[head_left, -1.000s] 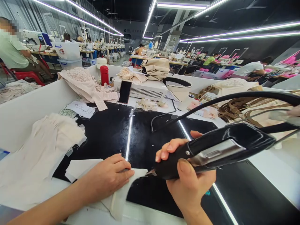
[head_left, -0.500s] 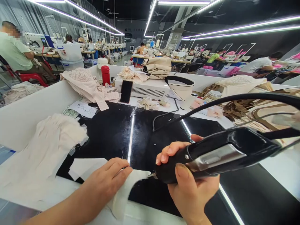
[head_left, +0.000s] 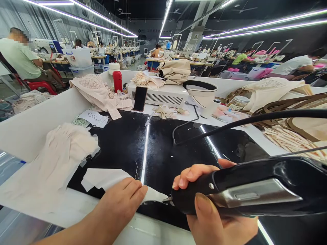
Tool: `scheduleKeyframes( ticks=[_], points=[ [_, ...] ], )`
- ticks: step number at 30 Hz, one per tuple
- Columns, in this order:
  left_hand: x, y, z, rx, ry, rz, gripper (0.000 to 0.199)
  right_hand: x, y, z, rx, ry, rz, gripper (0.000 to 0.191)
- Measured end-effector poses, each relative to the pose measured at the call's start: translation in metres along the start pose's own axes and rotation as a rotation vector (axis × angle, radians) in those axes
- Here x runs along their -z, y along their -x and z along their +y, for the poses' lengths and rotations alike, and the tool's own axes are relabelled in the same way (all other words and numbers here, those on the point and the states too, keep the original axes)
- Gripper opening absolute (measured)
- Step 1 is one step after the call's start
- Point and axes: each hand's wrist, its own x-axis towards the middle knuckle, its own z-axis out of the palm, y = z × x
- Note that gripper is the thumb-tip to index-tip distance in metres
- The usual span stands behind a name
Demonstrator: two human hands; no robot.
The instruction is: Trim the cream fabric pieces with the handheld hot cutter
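My left hand (head_left: 124, 199), fingers bent and drawn together, presses and pinches a white fabric piece (head_left: 108, 176) at the near edge of the glossy black work surface (head_left: 120, 143). The piece spreads out left of the hand, and a narrow end comes out on its right side. My right hand (head_left: 209, 200) is wrapped round a black corded hand-held cutter (head_left: 252, 195) with a silver lever. Its thin metal tip touches or nearly touches the fabric's right end. A loose thread stands up just beyond my left fingers.
A pile of cream fabric (head_left: 61, 153) lies at the left. Along the back are a phone (head_left: 140, 98), a red bottle (head_left: 117, 81), a vented white box (head_left: 158, 97) and a visor (head_left: 201, 90). The cutter's cord (head_left: 255, 119) arches across the right. Brown straps (head_left: 288, 105) lie there.
The fabric's curved part that came toward me under my left hand is no longer seen; a narrow end now reaches the tip. The cutter has moved slightly right and lies flatter. The view has shifted.
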Motion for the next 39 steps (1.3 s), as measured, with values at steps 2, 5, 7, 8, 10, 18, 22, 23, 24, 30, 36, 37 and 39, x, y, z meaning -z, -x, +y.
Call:
scheduleKeyframes(
  ticks=[2,5,7,8,10,18,22,23,24,30,36,37,39],
  points=[
    [0.000,0.000,-0.001,-0.014,0.015,0.009,0.041,-0.001,0.001,-0.002,-0.017,-0.001,-0.009,0.043],
    [-0.001,0.001,-0.002,-0.032,0.009,0.041,0.035,-0.001,0.003,-0.004,-0.026,0.008,0.000,0.044],
    [-0.001,0.002,-0.001,-0.048,-0.029,0.065,0.033,-0.001,0.004,-0.005,-0.033,0.012,0.002,0.043],
    [-0.001,0.002,0.000,-0.054,-0.049,0.074,0.033,-0.001,0.004,-0.005,-0.037,0.015,0.002,0.043],
    [-0.001,0.002,0.005,-0.047,-0.083,0.081,0.033,0.000,0.006,-0.006,-0.049,0.024,0.010,0.043],
    [-0.009,0.002,0.026,-0.002,-0.218,0.072,0.054,-0.001,0.003,-0.007,-0.088,0.002,0.024,0.045],
    [-0.012,0.004,0.028,0.010,-0.247,0.095,0.060,-0.005,-0.007,0.002,-0.009,-0.018,0.016,0.045],
    [-0.013,0.004,0.028,0.015,-0.250,0.112,0.060,-0.007,-0.010,0.006,-0.001,-0.020,0.017,0.045],
    [-0.013,0.003,0.028,0.016,-0.254,0.130,0.061,-0.009,-0.012,0.009,0.000,-0.025,0.013,0.046],
    [-0.014,0.002,0.029,0.003,-0.259,0.106,0.063,-0.016,-0.013,0.020,0.003,-0.072,-0.051,0.046],
    [-0.016,0.003,0.028,-0.004,-0.252,0.116,0.061,-0.018,-0.016,0.021,-0.003,-0.057,-0.051,0.041],
    [-0.017,0.003,0.028,-0.002,-0.250,0.120,0.060,-0.019,-0.017,0.021,0.001,-0.072,-0.051,0.041],
    [-0.017,0.003,0.028,0.000,-0.251,0.117,0.060,-0.021,-0.017,0.023,0.005,-0.103,-0.057,0.042]
  ],
)
